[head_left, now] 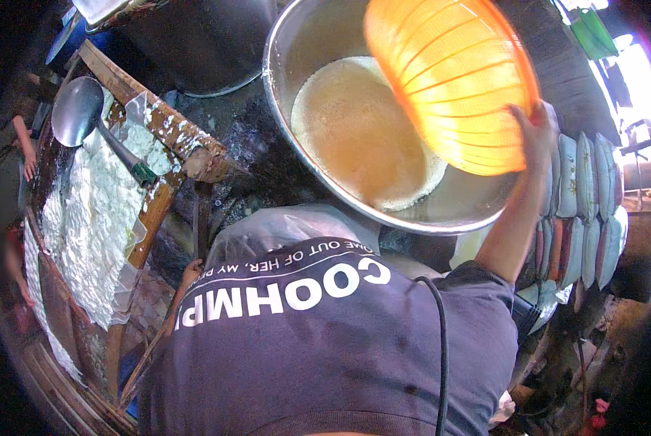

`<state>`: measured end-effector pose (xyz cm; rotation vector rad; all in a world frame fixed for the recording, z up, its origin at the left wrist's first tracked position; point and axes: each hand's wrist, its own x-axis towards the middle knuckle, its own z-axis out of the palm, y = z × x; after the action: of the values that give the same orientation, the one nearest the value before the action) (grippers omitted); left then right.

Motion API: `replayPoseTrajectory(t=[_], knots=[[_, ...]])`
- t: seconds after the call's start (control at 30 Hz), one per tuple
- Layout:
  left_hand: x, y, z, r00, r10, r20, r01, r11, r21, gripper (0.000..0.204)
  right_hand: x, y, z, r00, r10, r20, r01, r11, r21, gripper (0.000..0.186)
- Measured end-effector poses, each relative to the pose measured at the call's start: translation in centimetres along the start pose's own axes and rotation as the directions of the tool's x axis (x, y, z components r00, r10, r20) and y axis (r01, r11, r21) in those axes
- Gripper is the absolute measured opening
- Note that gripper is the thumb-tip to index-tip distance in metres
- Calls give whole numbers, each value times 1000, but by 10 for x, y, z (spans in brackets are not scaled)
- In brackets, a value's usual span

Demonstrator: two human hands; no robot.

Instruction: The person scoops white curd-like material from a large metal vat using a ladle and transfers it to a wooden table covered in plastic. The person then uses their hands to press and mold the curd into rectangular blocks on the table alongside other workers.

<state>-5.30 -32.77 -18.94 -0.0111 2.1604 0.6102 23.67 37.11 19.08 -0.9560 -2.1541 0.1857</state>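
Observation:
On the right, my raised right hand [538, 136] is closed on the rim of an orange ribbed plastic basket [453, 80]. The basket is tilted over a large round metal vat [478, 207] and covers part of its opening. Inside the vat is a cloudy tan liquid [365, 138] with a pale ring around it. My left hand [192, 270] is low at the left, partly hidden by my shirt, beside the lower end of a dark upright bar [201, 218]. Its fingers do not show clearly enough to tell whether it grips the bar.
At the left, a wooden frame [155, 218] holds a white lumpy mass [93, 225], with a metal ladle [78, 112] resting across it. A dark large pot [195, 43] stands behind. Stacked filled bags [587, 182] are at the right. Another person's hand [30, 166] shows at the far left.

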Motion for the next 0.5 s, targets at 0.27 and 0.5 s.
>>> replayPoseTrajectory(t=[0.27, 0.5], knots=[[-39, 19, -9, 997, -32, -76, 31, 999, -9, 23, -95, -4, 219, 803, 50, 594, 85, 977, -196, 34], [23, 73, -38, 995, 87, 46, -93, 985, 144, 22, -115, 1, 164, 543, 68, 837, 28, 995, -99, 40]])
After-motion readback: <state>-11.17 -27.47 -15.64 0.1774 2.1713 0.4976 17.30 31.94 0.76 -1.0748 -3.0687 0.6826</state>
